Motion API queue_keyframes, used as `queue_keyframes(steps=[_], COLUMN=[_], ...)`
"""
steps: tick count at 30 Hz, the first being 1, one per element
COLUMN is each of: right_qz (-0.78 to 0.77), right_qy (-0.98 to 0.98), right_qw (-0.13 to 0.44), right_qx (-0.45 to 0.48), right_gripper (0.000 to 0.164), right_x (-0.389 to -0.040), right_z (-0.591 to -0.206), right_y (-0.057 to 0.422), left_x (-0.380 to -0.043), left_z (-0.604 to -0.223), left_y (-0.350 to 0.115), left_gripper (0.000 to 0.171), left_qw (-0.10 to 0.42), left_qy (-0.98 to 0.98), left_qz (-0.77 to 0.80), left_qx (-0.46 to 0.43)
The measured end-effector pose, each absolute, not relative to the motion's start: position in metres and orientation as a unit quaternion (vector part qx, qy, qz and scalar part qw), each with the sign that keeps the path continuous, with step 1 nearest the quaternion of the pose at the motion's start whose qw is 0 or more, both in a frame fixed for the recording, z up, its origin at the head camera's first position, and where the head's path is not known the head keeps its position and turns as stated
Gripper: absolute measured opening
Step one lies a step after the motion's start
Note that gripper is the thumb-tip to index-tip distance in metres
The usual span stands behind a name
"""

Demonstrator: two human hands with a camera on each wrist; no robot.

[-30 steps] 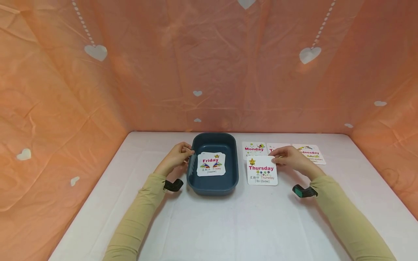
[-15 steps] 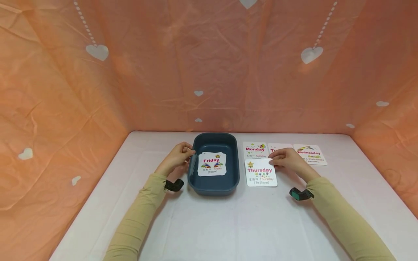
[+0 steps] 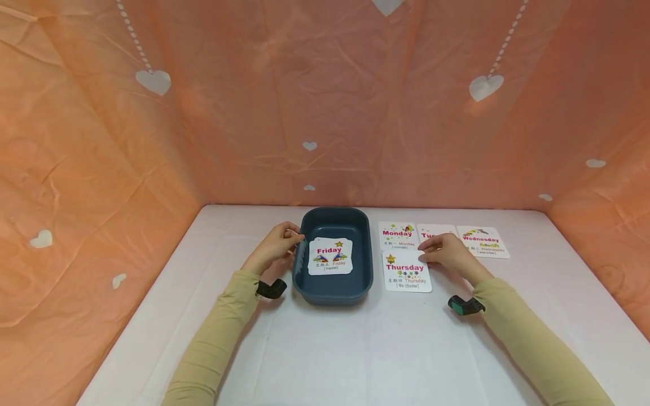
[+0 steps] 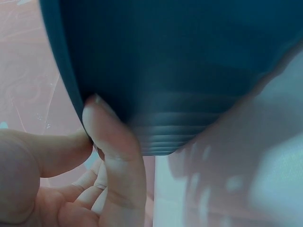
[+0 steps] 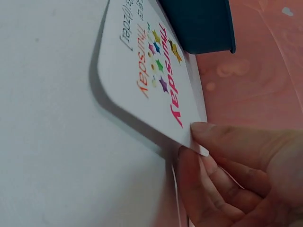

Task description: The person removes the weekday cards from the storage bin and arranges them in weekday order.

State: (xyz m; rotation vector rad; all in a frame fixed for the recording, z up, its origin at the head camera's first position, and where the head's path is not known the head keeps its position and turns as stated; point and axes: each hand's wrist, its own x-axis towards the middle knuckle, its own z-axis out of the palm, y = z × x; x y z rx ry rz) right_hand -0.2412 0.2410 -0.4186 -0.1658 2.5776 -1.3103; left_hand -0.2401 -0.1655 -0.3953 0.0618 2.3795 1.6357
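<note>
Thursday card point(image 3: 407, 272) — top pointing away (squarish)

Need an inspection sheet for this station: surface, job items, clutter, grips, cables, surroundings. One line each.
Surface: white table, bare across the front.
Job items: dark blue bin upright, Friday card face up inside; Monday card, a partly hidden card and Wednesday card in a row right of it; Thursday card in front of Monday, its held corner raised.
Clutter: nothing seen.
Grips: left grip pinches the bin's rim; right grip pinches the Thursday card's corner. Both bare hands.
Cables: nothing seen.
Surroundings: creased orange backdrop with pale hearts, at the back and both sides.
</note>
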Motion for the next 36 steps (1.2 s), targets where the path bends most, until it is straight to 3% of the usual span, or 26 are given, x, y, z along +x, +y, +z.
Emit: queue_keyframes(steps=[36], right_qz=[-0.370], right_qy=[0.923], right_qw=[0.083], right_qx=[-0.058], right_gripper=[0.023], right_x=[-0.2378], right_z=[-0.4195], right_y=[0.2321], left_x=[-0.2409], left_z=[-0.3974], left_y=[-0.1657], left_gripper=[0.027], left_qw=[0.131], left_qy=[0.810], left_qz=[0.571], left_qx=[0.017])
